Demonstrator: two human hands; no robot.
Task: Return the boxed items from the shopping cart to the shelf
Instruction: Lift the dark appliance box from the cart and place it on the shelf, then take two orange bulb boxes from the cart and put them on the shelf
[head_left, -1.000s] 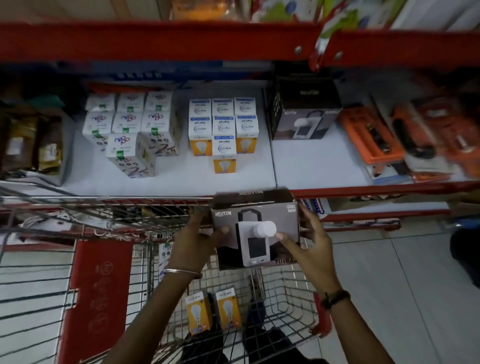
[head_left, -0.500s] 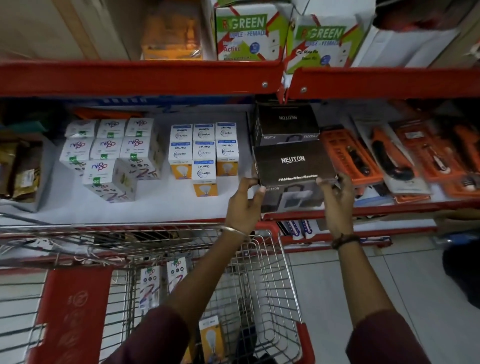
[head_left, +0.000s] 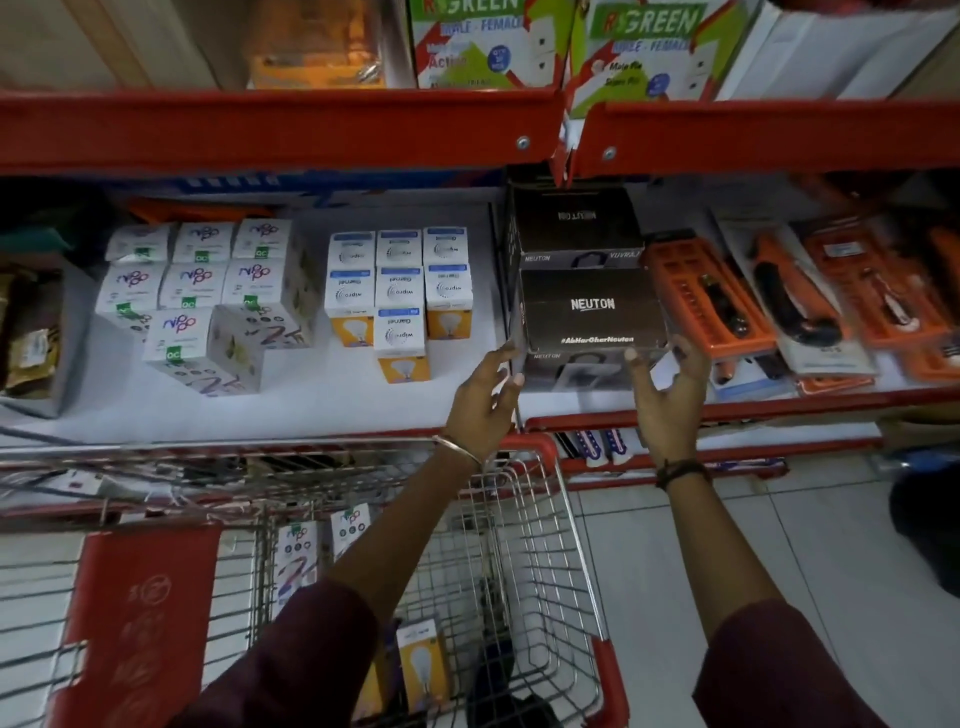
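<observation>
A black Neuton box (head_left: 592, 312) stands on the white shelf (head_left: 311, 405), right in front of a second black Neuton box (head_left: 576, 223). My left hand (head_left: 488, 400) is at its lower left corner with fingers apart, fingertips just touching the edge. At the lower right corner my right hand (head_left: 670, 400) has its fingers spread and the thumb against the box front. Neither hand grips it. Below, the wire shopping cart (head_left: 561, 519) holds an orange bulb box (head_left: 423, 665) and two white boxes (head_left: 298, 551).
On the shelf to the left are stacked white boxes (head_left: 202, 291) and blue-and-orange bulb boxes (head_left: 400, 291). Orange tool packs (head_left: 727, 296) lie right of the black boxes. A red shelf beam (head_left: 260, 130) runs overhead with green cartons (head_left: 478, 47) above.
Both hands lifted the black box from the cart up to the shelf and set it in front of the other black box. The fingers have loosened and spread off it.
</observation>
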